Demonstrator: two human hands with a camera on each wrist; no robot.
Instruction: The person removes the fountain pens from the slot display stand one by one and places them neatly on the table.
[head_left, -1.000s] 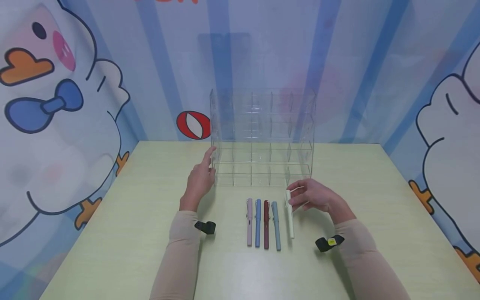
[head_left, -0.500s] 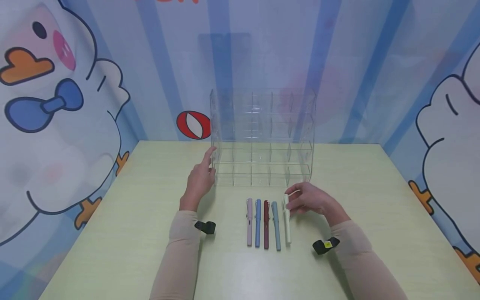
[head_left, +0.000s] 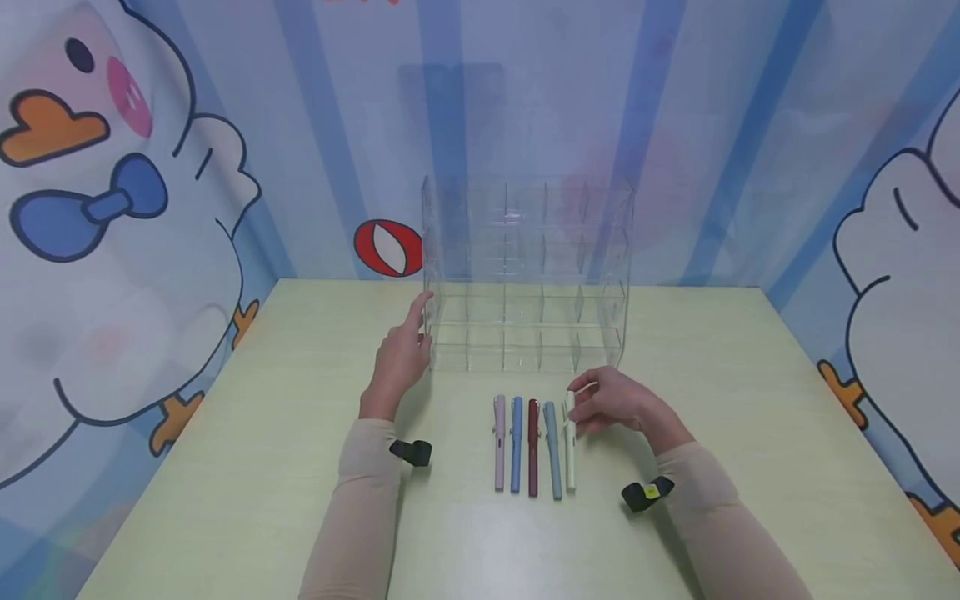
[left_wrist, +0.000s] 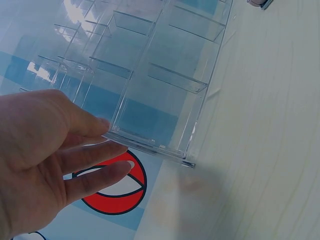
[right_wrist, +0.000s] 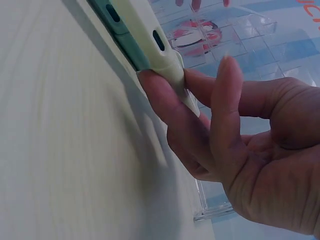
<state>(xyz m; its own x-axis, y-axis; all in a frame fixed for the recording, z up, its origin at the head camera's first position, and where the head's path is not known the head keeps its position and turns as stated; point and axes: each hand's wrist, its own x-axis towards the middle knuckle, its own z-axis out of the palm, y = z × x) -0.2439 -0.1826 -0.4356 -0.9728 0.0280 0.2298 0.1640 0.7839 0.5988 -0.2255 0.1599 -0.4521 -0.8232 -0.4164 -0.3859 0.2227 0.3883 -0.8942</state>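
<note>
In the head view my right hand (head_left: 611, 400) pinches a white pen (head_left: 571, 467) near its top end, between thumb and fingers. The pen stands parallel and close beside a grey-blue pen (head_left: 553, 454); the right wrist view shows the white pen (right_wrist: 142, 25) overlapping it. To the left lie a dark red pen (head_left: 533, 450), a blue pen (head_left: 516, 450) and a lilac pen (head_left: 499, 446) in a row. My left hand (head_left: 397, 362) touches the left side of a clear compartment organizer (head_left: 522, 312) with extended fingers; the left wrist view shows its thumb and fingers at the edge.
The organizer stands upright on the pale table (head_left: 225, 467), behind the pens. Its compartments are transparent and hard to make out. A printed backdrop (head_left: 562, 83) rises behind the table and at both sides.
My right hand has moved left and slightly toward me, bringing the white pen closer to the grey-blue one. The left hand stays at the organizer's side.
</note>
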